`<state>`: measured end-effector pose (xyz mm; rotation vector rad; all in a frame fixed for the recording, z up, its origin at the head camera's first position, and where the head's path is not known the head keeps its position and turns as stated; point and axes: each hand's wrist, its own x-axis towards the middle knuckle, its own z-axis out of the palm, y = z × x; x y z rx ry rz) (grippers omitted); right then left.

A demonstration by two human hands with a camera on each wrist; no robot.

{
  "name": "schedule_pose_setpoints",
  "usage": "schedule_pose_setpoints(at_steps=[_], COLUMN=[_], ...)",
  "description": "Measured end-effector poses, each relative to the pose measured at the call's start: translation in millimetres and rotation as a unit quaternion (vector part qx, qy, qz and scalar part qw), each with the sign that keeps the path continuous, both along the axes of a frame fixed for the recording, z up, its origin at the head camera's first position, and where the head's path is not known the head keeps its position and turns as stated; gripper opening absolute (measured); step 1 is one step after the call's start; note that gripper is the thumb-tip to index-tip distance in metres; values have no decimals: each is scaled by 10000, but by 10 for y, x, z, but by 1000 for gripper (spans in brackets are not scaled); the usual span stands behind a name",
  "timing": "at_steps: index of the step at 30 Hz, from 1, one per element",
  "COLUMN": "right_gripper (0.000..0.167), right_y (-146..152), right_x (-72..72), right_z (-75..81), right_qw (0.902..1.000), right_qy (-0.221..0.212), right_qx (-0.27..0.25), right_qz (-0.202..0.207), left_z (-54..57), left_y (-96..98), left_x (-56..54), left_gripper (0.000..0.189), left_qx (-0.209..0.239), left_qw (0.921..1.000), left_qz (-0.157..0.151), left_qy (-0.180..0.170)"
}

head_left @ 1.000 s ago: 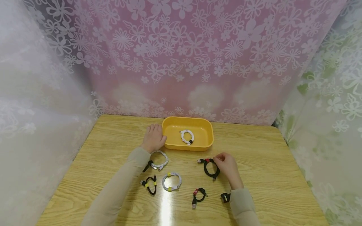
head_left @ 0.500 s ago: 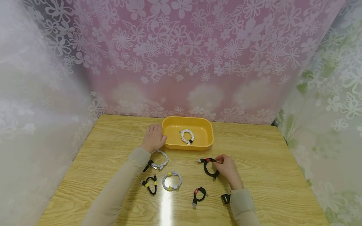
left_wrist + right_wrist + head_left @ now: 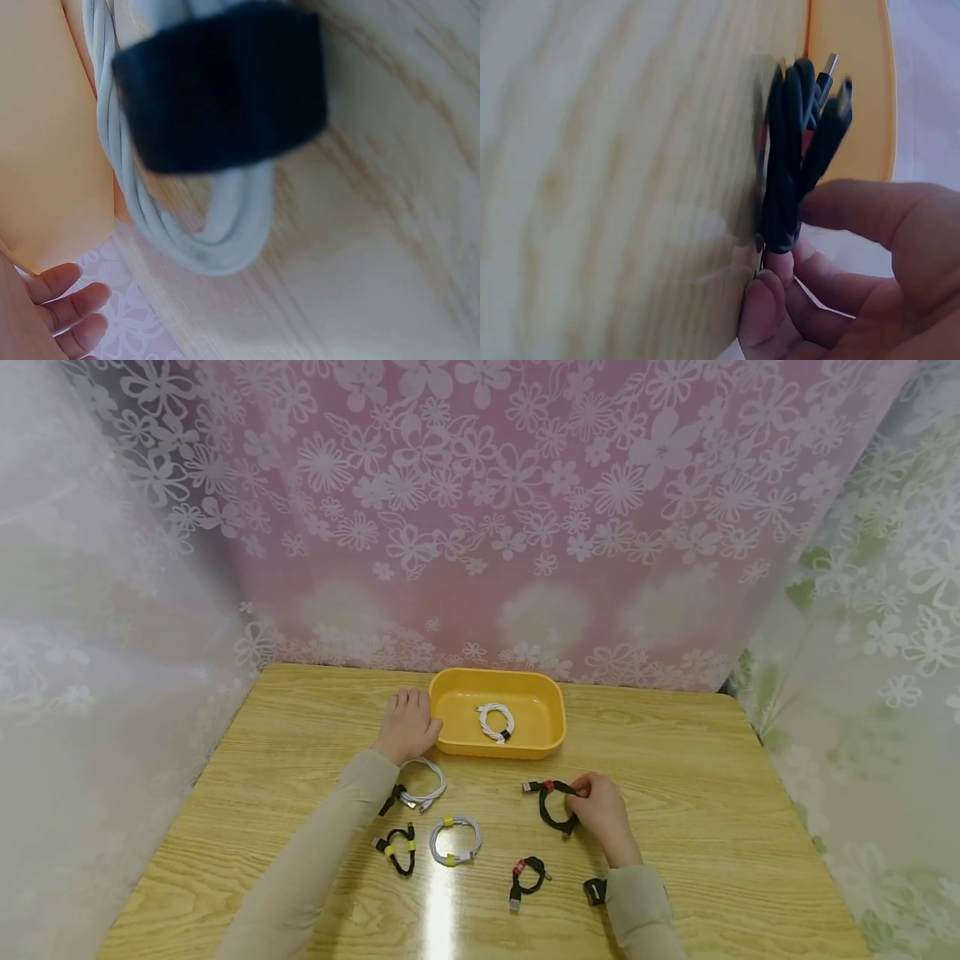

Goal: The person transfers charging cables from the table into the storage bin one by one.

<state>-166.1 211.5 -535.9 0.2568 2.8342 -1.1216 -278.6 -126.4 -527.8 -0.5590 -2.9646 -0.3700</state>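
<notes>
Wood-grain table (image 3: pixel 690 760) lay under the larger red-tied black cable (image 3: pixel 783 165), prob. light + bendy, best held at coil's side, where R hand (image 3: pixel 603 811) pinched it, L hand (image 3: pixel 407 726) loose-fingered against yellow tray (image 3: pixel 498 750).

From my end I count three pale cables (image 3: pixel 482 720) (image 3: pixel 424 798) (image 3: pixel 479 837) and three black cables (image 3: pixel 543 810) (image 3: pixel 517 887) (image 3: pixel 412 857), six coils in all. I also see one yellow box (image 3: pixel 497 752), one surface (image 3: pixel 675 752), two hands (image 3: pixel 407 725) (image 3: pixel 602 807) and one black object (image 3: pixel 595 892), partly hidden, that I can't identify.
</notes>
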Motion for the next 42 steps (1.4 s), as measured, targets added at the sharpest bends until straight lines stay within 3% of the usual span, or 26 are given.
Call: schedule_pose_setpoints(at_steps=[7, 18, 25, 34, 42], right_gripper=[12, 13, 12, 14, 16], right_y=[2, 14, 10, -9, -31], right_x=[35, 67, 103, 107, 116], right_z=[22, 131, 147, 122, 154], right_qw=[9999, 9998, 9986, 9936, 9871], right_qy=[9, -157, -286, -510, -560], right_qx=[-28, -98, -438, -983, -1474], right_qz=[-136, -11, -67, -217, -282], left_z=[30, 15, -3, -30, -16], left_y=[2, 5, 2, 0, 7], left_x=[16, -3, -6, -13, -4], left_gripper=[18, 18, 18, 18, 18], left_qx=[19, -77, -122, -59, -25], left_qw=[10000, 10000, 9999, 9998, 10000], left_qz=[-41, 1, 36, -16, 25], left_qy=[81, 17, -21, 185, 80])
